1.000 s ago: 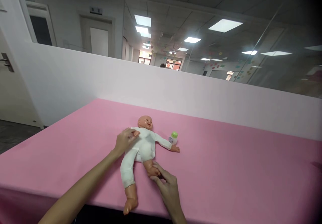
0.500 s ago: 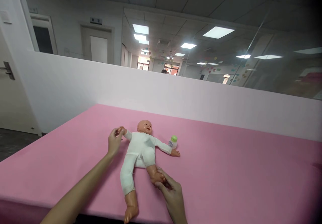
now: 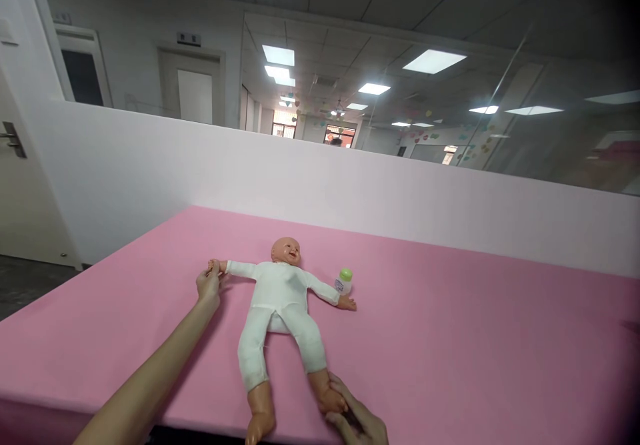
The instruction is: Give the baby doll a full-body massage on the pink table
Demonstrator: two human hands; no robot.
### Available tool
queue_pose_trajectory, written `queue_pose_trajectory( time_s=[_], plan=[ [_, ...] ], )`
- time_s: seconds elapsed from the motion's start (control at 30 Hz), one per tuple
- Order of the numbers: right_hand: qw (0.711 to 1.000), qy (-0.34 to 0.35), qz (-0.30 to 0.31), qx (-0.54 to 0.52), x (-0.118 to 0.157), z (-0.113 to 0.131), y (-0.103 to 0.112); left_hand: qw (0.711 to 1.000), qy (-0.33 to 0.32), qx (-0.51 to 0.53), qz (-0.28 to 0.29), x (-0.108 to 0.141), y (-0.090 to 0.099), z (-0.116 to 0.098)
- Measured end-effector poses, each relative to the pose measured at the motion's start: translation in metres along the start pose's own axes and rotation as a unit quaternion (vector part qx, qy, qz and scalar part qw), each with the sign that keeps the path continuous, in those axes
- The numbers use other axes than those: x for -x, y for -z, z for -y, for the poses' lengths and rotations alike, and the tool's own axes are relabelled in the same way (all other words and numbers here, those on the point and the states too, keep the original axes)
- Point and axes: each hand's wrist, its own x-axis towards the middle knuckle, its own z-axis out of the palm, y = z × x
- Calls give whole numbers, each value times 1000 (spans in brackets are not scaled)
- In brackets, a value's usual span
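A baby doll point(image 3: 281, 288) in a white suit lies face up on the pink table, its head toward the wall and its feet at the near edge. My left hand point(image 3: 209, 285) is closed on the doll's hand at the left, with that arm stretched out sideways. At the near edge, my right hand point(image 3: 356, 415) grips the doll's foot on the right, fingers and thumb around it. Beside the doll's other arm stands a small bottle point(image 3: 343, 281) with a green cap. The doll's left-side foot rests free.
The pink table point(image 3: 450, 338) reaches to a low white wall point(image 3: 320, 181) with glass above it. A door point(image 3: 30, 185) with a handle stands at the far left, beside dark floor.
My left hand has moved left, drawing the doll's arm out straight. My right hand has moved down and right, and the leg it holds is now extended.
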Motion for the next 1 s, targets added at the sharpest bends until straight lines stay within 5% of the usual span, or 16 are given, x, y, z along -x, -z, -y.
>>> queue_pose_trajectory(
  time_s=[0.13, 0.27, 0.37, 0.47, 0.63, 0.73, 0.87, 1.0],
  plan=[
    [999, 34, 10, -18, -26, 40, -9, 953, -242, -130, 127, 32, -25, -13],
    [997, 63, 26, -32, -57, 79, -30, 830, -406, -292, 247, 68, -55, -13],
    [995, 76, 45, -35, -76, 89, -50, 710, -481, -407, 315, 82, -65, 0],
    [995, 80, 53, -30, -86, 84, -68, 671, -498, -429, 341, 83, -63, 14],
    [995, 54, 45, -68, -81, 75, -73, 718, -477, -401, 310, 74, -55, 17],
    [995, 35, 34, -88, -69, 76, -57, 811, -416, -316, 264, 68, -49, 5],
    [997, 15, 37, -67, -43, 61, -27, 942, -262, -147, 152, 48, -31, -8],
    [1000, 9, 21, -18, -11, 29, -10, 996, -69, -31, 40, 14, -6, -7]
  ],
)
